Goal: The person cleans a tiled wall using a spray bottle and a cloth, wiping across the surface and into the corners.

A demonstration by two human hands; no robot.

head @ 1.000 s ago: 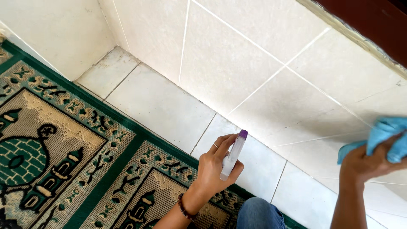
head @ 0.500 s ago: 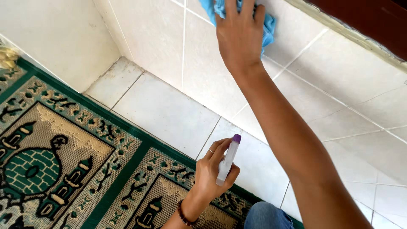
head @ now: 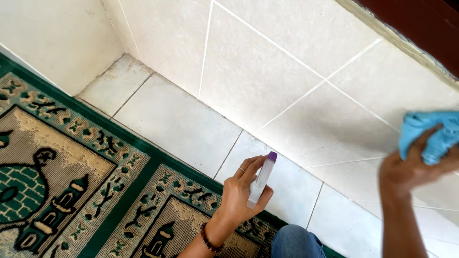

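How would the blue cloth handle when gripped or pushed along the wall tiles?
The cloth is bunched and creased under the right hand, so it is probably floppy and will take the hand's shape. It looks thin, so likely light. Pressed on the glossy wall tile, it should slide easily.

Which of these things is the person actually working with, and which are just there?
In use:
- blue cloth, held in the right hand against the tiled wall
- small spray bottle with purple tip, held in the left hand

Just there:
- green patterned rug
- floor tiles
- beaded bracelet
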